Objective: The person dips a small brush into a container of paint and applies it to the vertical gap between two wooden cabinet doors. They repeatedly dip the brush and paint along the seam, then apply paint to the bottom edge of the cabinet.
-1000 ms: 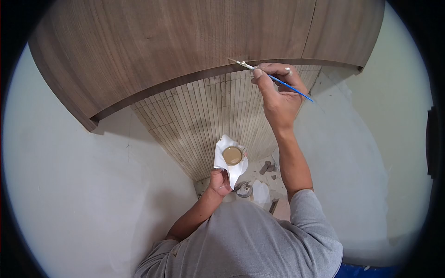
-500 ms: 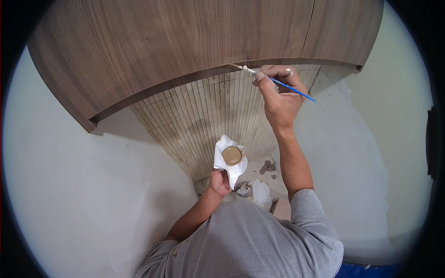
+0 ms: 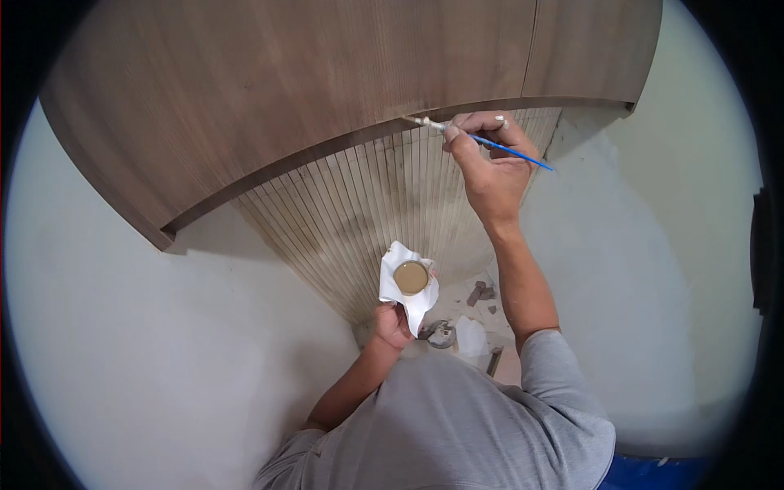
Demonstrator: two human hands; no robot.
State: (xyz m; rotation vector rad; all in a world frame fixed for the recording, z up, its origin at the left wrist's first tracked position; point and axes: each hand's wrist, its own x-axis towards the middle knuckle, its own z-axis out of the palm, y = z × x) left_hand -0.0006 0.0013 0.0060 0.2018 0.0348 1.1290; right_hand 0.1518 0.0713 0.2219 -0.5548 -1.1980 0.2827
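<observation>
My right hand [image 3: 494,163] pinches a thin blue paintbrush [image 3: 516,153] between thumb and fingers. The brush's pale tip touches or nearly touches the lower edge of the brown wood-grain panel [image 3: 302,73]. Lower down, my left hand [image 3: 394,325] is closed around a small round cup of tan paint [image 3: 411,278]. White paper [image 3: 418,309] wraps the cup and hides part of the fingers. A white smear shows on a finger of my right hand.
Behind the hands is a ribbed beige surface [image 3: 359,204]. Pale walls [image 3: 204,327] stand on both sides. Debris [image 3: 482,292], a round dark-rimmed item [image 3: 442,334] and a white piece [image 3: 471,336] lie below. Something blue [image 3: 661,474] shows at the bottom right.
The view has shifted slightly. The brush tip has moved a little left along the panel's lower edge. Both hands keep their holds.
</observation>
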